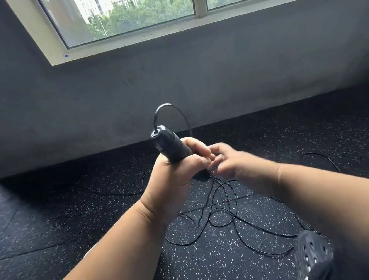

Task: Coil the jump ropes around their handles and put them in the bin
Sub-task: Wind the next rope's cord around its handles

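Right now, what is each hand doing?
Left hand: grips the handle.
Right hand: blurred beside the left, cannot tell.

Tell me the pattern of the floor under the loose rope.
Black with white speckles, floor, clearest in the head view beneath the loose rope.

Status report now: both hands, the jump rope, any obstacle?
Left hand grips handles. Right hand blurred at cord, grip unclear. Cord loose, tangled on floor. Bin not in view.
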`<state>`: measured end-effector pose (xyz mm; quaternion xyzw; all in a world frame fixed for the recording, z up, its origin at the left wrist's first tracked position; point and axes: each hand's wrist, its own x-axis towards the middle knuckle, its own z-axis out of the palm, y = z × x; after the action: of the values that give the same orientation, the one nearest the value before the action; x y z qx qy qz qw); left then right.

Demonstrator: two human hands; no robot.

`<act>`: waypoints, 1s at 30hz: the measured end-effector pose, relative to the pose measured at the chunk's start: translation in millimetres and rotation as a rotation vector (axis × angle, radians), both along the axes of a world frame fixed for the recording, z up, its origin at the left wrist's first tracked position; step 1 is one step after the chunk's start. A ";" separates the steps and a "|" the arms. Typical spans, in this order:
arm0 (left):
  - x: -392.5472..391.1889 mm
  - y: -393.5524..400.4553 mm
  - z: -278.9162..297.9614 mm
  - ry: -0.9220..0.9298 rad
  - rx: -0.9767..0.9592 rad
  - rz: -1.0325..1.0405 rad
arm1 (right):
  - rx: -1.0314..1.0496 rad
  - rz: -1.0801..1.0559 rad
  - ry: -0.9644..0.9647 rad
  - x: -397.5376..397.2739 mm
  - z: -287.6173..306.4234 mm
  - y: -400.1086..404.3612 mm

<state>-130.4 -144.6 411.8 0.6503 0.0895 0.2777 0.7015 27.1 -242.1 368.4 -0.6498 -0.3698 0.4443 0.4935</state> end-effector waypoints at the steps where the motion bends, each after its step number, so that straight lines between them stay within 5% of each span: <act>1: -1.2 -0.4 1.8 -0.012 -0.011 -0.007 | -0.061 0.118 -0.003 -7.2 -10.1 0.4; 4: -3.2 10.4 -2.0 0.049 -0.019 0.075 | -0.262 0.347 -0.154 -25.6 -41.5 -1.1; 7: -8.0 28.8 -13.5 0.279 0.052 0.123 | -0.330 0.256 -0.316 -30.0 -54.0 -2.7; 10: -18.2 45.4 -39.5 0.715 0.238 -0.005 | -0.173 0.045 -0.103 -32.9 -45.6 3.6; 13: -26.8 42.7 -65.1 0.899 0.231 -0.248 | 0.027 -0.102 0.196 -38.2 -15.7 14.6; 20: -13.6 18.8 -71.0 0.616 -0.074 -0.276 | 0.201 -0.221 0.698 -34.0 15.7 26.0; 26: -16.8 22.5 -64.3 0.504 -0.137 -0.223 | 0.116 -0.257 0.561 -14.8 -8.7 23.6; 30: -8.0 27.7 -40.9 0.238 -0.368 -0.181 | 0.033 0.173 0.521 -26.0 -41.9 11.6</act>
<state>-138.3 -117.0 370.9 0.5450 0.1621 0.1140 0.8147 1.1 -230.4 326.5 -0.4714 -0.2918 0.6310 0.5427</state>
